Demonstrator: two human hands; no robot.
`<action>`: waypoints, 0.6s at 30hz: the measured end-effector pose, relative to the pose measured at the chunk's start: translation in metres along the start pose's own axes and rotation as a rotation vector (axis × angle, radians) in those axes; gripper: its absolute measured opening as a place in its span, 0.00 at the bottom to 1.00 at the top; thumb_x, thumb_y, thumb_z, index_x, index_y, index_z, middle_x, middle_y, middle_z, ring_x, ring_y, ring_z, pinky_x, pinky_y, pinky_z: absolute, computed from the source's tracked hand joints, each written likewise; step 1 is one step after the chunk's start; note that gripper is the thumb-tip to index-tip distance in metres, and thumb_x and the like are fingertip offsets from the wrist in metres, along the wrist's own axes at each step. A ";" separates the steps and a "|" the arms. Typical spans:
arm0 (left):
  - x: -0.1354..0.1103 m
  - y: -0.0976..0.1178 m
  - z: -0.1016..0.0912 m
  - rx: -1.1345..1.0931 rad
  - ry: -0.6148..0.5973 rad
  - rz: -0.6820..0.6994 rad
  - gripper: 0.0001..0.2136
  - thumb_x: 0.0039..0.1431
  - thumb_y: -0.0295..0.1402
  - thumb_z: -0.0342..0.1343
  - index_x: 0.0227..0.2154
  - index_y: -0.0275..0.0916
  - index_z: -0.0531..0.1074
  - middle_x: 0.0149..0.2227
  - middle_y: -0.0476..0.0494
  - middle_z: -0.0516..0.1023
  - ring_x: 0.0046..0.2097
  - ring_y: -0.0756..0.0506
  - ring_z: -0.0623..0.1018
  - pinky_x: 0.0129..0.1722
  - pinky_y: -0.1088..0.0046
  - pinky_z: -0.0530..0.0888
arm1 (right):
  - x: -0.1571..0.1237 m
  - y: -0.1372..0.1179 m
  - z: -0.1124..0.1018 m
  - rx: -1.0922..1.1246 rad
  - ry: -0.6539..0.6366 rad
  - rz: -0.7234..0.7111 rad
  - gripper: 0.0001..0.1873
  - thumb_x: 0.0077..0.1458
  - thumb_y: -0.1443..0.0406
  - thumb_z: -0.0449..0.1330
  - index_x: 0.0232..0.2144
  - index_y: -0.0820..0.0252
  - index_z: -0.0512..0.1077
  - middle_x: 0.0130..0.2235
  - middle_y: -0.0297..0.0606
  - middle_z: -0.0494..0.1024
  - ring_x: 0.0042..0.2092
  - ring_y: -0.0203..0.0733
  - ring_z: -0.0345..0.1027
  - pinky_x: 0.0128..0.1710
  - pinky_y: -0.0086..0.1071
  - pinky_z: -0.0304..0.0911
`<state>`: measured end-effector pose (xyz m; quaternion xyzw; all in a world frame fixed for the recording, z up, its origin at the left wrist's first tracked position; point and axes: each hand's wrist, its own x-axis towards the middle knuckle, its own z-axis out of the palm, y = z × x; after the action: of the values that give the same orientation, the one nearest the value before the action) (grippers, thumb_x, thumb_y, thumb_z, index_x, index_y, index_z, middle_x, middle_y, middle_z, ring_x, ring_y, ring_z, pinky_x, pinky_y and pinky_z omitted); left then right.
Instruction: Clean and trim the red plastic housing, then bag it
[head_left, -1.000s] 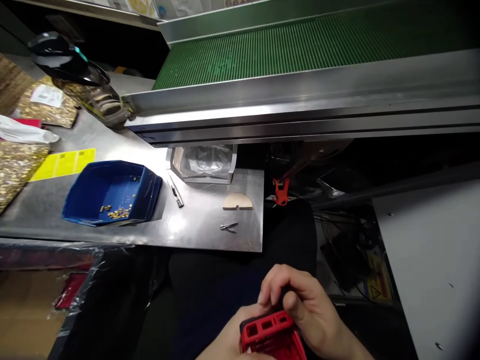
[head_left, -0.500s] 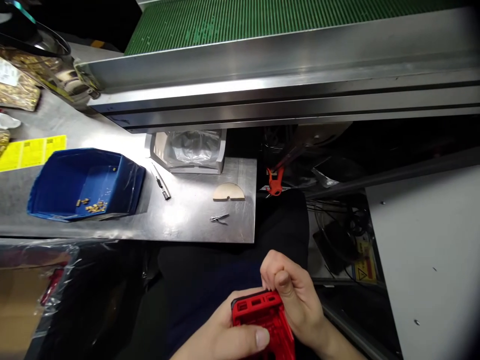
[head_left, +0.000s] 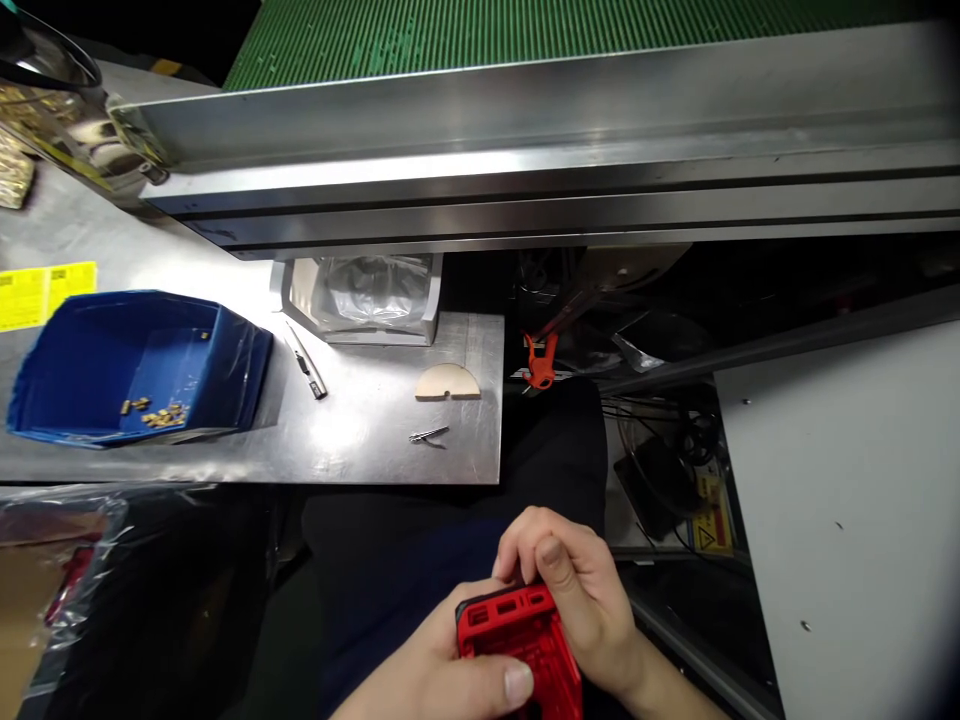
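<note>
Above my lap, my left hand [head_left: 450,660] is closed round a red plastic housing [head_left: 566,665] with a black outer edge, its thumb pressed inside the hollow. The end wall facing the bench has several small rectangular openings. My right hand [head_left: 581,600] is curled against the housing's upper right corner, thumb bent and fingertips at the black edge, partly hidden behind it. The lower part of the housing runs out of view. On the metal bench in front lie small nail clippers [head_left: 429,437] and a pale half-disc with a notch [head_left: 448,382].
A blue bin [head_left: 247,365] holding several small brass pieces stands on the metal bench [head_left: 360,430], beside a slim knife-like tool [head_left: 306,362]. Behind is a grey bin [head_left: 431,300] with clear plastic. A green conveyor [head_left: 480,35] spans the back. An orange-handled tool [head_left: 540,362] hangs beyond the bench's edge.
The view has shifted slightly, so the bench things sit further left. My right fingers have slid a little leftward along the housing's black edge. My left hand keeps its hold.
</note>
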<state>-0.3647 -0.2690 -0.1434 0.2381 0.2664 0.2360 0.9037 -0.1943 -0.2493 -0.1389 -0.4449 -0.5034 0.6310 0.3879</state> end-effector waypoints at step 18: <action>-0.002 -0.001 -0.001 -0.062 0.001 -0.045 0.21 0.59 0.50 0.63 0.41 0.35 0.71 0.35 0.44 0.68 0.36 0.47 0.66 0.37 0.72 0.62 | -0.009 0.010 0.003 -0.147 0.258 -0.137 0.23 0.73 0.58 0.49 0.24 0.58 0.66 0.26 0.35 0.70 0.31 0.39 0.65 0.34 0.35 0.60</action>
<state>-0.3661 -0.2708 -0.1443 0.2037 0.2646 0.2241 0.9156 -0.1948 -0.2607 -0.1469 -0.5140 -0.5234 0.5021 0.4579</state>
